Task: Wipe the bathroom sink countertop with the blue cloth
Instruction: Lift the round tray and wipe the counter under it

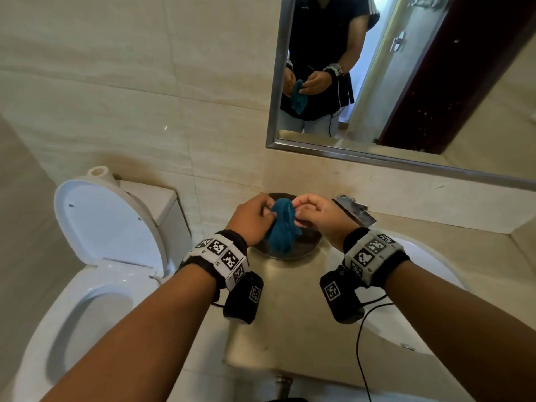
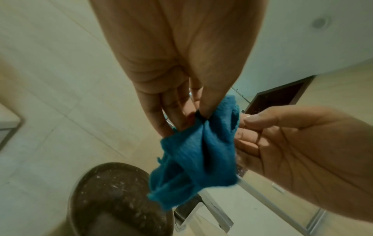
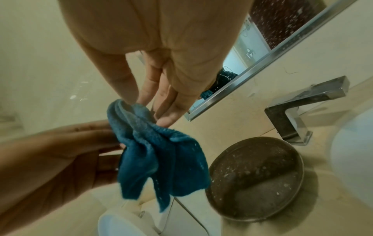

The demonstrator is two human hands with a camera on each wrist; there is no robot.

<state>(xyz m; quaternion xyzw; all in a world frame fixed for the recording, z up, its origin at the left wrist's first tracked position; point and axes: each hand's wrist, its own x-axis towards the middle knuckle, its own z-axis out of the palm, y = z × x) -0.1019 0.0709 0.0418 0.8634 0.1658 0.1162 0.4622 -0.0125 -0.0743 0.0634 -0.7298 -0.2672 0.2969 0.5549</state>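
Worktop (image 1: 290, 309) first — the beige stone slab runs from the edge nearest us back to the tiled wall, with the white basin (image 1: 420, 256) set in at our right and the toilet (image 1: 95, 256) standing off to the left. Near the back sits a round dark dish (image 1: 307, 245), speckled with pale residue, and just to its right the square chrome tap (image 1: 355, 211).

We hold the blue cloth (image 1: 282, 227) in the air above that dish, clear of the stone, bunched and hanging in folds. Our left hand (image 1: 253, 219) pinches its upper left part between thumb and fingertips; our right hand (image 1: 314, 213) pinches the upper right edge the same way, so the cloth hangs between the two hands.

We judge the step in hand to be readying the cloth — no wiping has begun. To do it well we should draw the edges apart, fold the cloth into a flat pad, then press it on the stone and sweep in overlapping strokes, working round the dish and tap.
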